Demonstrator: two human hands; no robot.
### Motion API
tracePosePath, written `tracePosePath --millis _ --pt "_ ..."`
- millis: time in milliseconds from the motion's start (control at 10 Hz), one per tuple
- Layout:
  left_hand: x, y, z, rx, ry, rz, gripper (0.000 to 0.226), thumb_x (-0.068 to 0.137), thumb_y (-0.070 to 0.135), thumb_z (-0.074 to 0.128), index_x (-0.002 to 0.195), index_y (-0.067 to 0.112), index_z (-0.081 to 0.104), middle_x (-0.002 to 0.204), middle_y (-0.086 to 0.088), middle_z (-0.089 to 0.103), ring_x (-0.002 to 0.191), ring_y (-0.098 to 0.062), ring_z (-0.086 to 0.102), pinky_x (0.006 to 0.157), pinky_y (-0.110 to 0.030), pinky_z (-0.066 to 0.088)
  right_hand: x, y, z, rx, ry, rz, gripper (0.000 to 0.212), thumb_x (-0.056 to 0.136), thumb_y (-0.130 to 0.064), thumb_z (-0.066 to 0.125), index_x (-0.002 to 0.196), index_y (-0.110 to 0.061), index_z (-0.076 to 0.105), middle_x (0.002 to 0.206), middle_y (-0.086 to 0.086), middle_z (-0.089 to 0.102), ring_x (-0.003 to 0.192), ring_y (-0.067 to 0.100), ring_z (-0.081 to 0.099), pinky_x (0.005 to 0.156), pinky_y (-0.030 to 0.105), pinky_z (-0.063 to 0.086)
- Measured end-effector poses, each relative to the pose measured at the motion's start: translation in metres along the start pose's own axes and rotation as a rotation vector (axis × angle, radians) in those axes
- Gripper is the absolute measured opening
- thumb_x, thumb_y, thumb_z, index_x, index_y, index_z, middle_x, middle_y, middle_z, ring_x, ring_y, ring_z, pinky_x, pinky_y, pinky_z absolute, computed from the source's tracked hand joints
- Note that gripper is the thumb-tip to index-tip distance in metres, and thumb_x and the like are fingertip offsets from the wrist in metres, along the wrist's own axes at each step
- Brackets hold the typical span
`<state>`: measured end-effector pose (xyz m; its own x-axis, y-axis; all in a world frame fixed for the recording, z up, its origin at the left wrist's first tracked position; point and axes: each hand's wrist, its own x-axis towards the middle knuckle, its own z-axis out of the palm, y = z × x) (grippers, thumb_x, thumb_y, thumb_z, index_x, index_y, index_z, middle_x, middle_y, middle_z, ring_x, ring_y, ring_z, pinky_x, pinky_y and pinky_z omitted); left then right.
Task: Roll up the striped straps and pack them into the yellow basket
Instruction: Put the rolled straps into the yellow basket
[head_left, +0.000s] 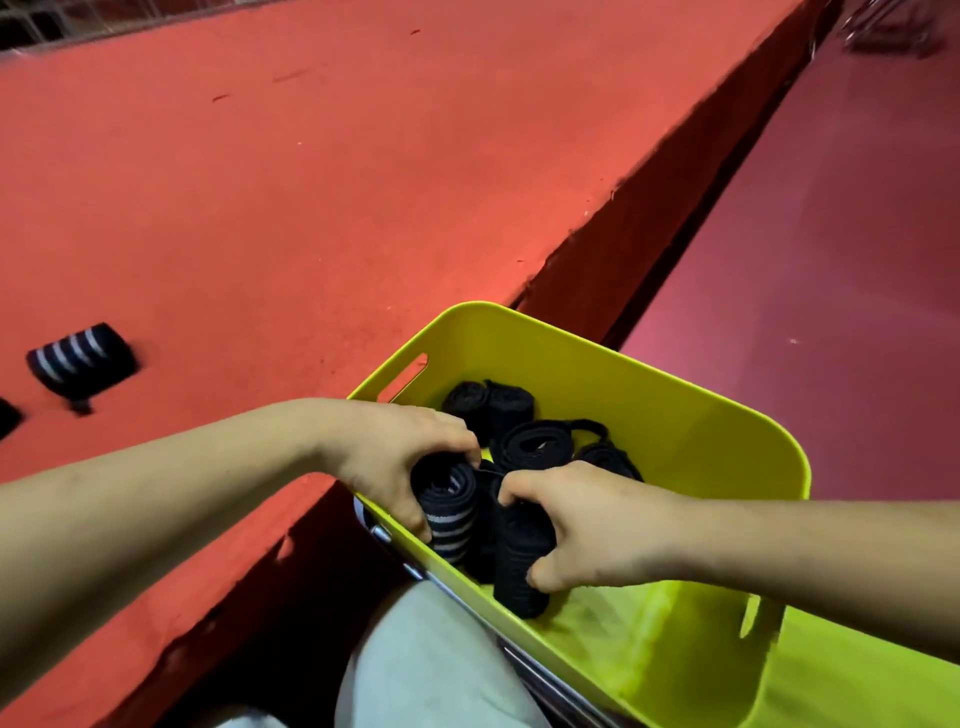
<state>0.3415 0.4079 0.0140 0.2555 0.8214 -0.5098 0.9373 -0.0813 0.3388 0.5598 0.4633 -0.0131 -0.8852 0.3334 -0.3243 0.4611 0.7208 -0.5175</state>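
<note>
Inside yellow basket (691, 436), left hand (395, 457) gripping striped roll (447, 509), right hand (587, 525) clutching black roll (519, 566)

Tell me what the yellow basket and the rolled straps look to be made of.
Yellow basket: likely moulded plastic, smooth with a slight sheen, thin rounded rim and cut-out handle slot. Rolled strap in the left hand: looks like woven, maybe elastic fabric, matte black with pale stripes and visible layered coils; exact fibre unclear.
</note>
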Motion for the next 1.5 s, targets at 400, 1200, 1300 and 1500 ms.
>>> tracePosePath --millis 400,1200,1300,1500 --pt "0.008 -0.024 -0.003 0.042 -0.093 0.047 0.066 0.069 0.029 0.085 0.122 0.031 0.047 0.111 0.015 0.045 0.108 -0.012 0.05 0.082 -0.024 0.043 -0.01 0.009 -0.032 0.022 0.088 0.032 0.043 0.076 -0.024 0.076 0.109 -0.029 0.049 0.085 -0.005 0.06 0.065 0.001 0.055 0.051 0.017 0.04" --pt "0.024 -0.02 0.018 0.267 -0.23 -0.015 0.069 0.081 0.032 0.079 0.139 0.049 0.046 0.133 -0.005 0.031 0.125 -0.026 0.037 0.108 -0.039 0.038 0.011 0.005 0.035 -0.46 0.035 -0.126 0.033 0.084 -0.006 0.054 0.11 -0.025 0.046 0.105 0.006 0.046 0.097 0.029 0.047 0.075 0.036 0.03" --pt "0.026 -0.023 0.021 0.215 -0.24 -0.001 0.067 0.081 0.032 0.08 0.139 0.045 0.05 0.124 0.002 0.033 0.126 -0.025 0.041 0.109 -0.034 0.038 0.009 0.0 0.036 -0.428 -0.037 -0.039 0.036 0.084 -0.016 0.065 0.111 -0.025 0.042 0.107 0.007 0.047 0.091 0.034 0.057 0.067 0.037 0.038" --pt "0.026 -0.02 0.017 0.182 -0.21 -0.019 0.058 0.085 0.035 0.077 0.138 0.037 0.053 0.119 0.005 0.038 0.117 -0.021 0.049 0.091 -0.023 0.038 0.014 -0.004 0.039 -0.448 -0.004 0.046 0.05 0.085 -0.05 0.066 0.109 -0.017 0.038 0.109 0.011 0.063 0.097 0.035 0.065 0.068 0.037 0.044"
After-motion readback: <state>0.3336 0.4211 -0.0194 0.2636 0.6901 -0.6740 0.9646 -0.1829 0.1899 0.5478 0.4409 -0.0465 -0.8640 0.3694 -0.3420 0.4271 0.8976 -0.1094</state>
